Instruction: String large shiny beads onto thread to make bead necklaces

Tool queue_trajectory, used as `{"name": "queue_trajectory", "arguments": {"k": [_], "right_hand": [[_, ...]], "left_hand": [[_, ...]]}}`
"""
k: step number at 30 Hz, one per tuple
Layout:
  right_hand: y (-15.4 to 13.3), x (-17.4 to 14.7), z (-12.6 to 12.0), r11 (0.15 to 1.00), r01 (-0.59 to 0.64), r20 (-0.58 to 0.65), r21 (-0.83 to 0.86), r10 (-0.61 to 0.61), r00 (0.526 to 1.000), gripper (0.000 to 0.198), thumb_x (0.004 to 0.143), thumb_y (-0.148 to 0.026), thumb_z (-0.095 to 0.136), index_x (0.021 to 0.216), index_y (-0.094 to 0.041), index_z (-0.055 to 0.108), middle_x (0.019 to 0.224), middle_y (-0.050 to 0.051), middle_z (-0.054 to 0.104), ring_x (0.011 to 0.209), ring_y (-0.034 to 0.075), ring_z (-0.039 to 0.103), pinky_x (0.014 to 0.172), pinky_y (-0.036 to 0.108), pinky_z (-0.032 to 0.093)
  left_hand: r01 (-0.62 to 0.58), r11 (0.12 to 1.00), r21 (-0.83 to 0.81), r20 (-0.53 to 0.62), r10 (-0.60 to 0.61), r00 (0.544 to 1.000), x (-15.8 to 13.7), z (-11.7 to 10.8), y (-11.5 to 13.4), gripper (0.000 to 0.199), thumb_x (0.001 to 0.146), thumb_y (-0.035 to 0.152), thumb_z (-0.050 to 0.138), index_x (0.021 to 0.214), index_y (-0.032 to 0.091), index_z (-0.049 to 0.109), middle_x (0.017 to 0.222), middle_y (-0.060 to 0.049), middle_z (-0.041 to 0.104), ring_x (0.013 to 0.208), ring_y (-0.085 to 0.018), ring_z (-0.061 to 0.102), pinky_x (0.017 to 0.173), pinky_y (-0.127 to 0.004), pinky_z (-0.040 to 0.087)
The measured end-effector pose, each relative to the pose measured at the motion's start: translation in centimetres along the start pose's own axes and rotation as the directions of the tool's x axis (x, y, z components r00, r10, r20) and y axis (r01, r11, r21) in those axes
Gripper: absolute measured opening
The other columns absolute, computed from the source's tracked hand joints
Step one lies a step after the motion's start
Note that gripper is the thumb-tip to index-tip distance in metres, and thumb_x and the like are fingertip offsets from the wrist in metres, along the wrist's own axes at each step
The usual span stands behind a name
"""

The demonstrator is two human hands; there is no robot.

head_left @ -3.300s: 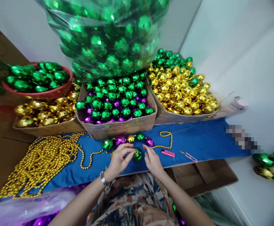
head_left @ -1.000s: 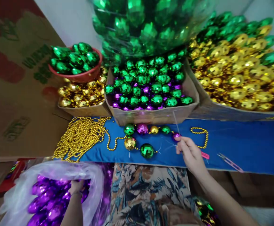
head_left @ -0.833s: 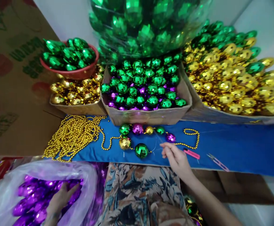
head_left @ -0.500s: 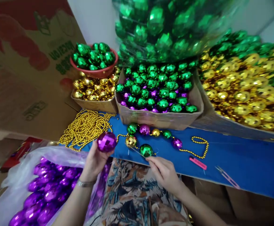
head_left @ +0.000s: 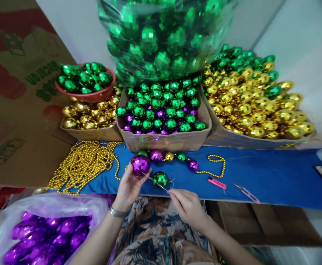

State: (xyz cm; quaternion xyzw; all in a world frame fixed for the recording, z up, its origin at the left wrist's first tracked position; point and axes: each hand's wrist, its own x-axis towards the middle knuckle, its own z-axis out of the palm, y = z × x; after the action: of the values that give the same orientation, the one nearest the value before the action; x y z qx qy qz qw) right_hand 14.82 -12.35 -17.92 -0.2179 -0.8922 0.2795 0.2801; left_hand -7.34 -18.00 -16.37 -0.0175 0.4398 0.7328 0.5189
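My left hand is closed round a large purple faceted bead, held just above the blue cloth. A long thin needle is pinched in my right hand, its tip pointing at the purple bead; I cannot tell whether it has entered the hole. Behind the needle lies a large green bead, with a loop of thread beside it. Farther back a strand runs rightward, with a purple bead, a gold one, a green one and another purple one.
Cardboard boxes hold green and purple beads and gold beads. A red bowl of green beads sits on gold ones. Small gold chains lie left. Pink cutter and thread snips lie right. A bag holds purple beads.
My left hand has brought the purple bead rightward, closer to the needle in my right hand. The purple bead now covers the gold bead behind it. The view has shifted to the right.
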Motion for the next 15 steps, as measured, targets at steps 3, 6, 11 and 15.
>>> {"name": "queue_trajectory", "arguments": {"k": [3,6,11,15], "right_hand": [[0.01,0.0,0.09,1.0,0.007,0.011,-0.022,-0.007,1.0,0.022,0.096,-0.017,0.042,0.101,-0.019,0.063,0.083,0.006,0.072,0.074,0.017,0.07,0.067,0.027,0.053],[0.07,-0.04,0.25,0.999,0.006,0.025,-0.039,-0.005,1.0,0.022,0.096,-0.017,0.041,0.102,-0.018,0.062,0.083,0.006,0.072,0.075,0.017,0.069,0.067,0.027,0.052],[-0.02,-0.19,0.21,1.0,0.004,0.02,-0.025,-0.003,1.0,0.022,0.097,-0.016,0.04,0.101,-0.018,0.062,0.082,0.006,0.072,0.072,0.016,0.069,0.065,0.026,0.052],[-0.2,-0.24,-0.02,1.0,0.004,0.018,-0.006,-0.004,1.0,0.023,0.096,-0.016,0.04,0.102,-0.018,0.062,0.082,0.006,0.072,0.073,0.016,0.069,0.065,0.026,0.053]], "left_hand": [[-0.047,0.999,0.023,0.015,0.047,0.999,-0.23,0.04,-0.31,0.036,0.081,0.041,0.067,0.113,0.024,0.059,0.116,-0.006,0.067,0.096,-0.026,0.069,0.085,-0.041,0.056],[-0.076,0.997,0.024,0.035,0.075,0.997,-0.4,0.01,-0.35,0.036,0.08,0.04,0.068,0.111,0.024,0.06,0.113,-0.005,0.068,0.097,-0.026,0.069,0.085,-0.041,0.056],[-0.107,0.994,0.018,0.047,0.106,0.993,-0.38,-0.17,-0.31,0.035,0.081,0.04,0.068,0.11,0.024,0.06,0.114,-0.004,0.068,0.099,-0.025,0.069,0.088,-0.042,0.054],[-0.111,0.993,0.033,0.048,0.109,0.993,-0.35,-0.28,-0.46,0.036,0.081,0.041,0.068,0.111,0.024,0.059,0.113,-0.004,0.068,0.098,-0.025,0.069,0.087,-0.042,0.055]]}}
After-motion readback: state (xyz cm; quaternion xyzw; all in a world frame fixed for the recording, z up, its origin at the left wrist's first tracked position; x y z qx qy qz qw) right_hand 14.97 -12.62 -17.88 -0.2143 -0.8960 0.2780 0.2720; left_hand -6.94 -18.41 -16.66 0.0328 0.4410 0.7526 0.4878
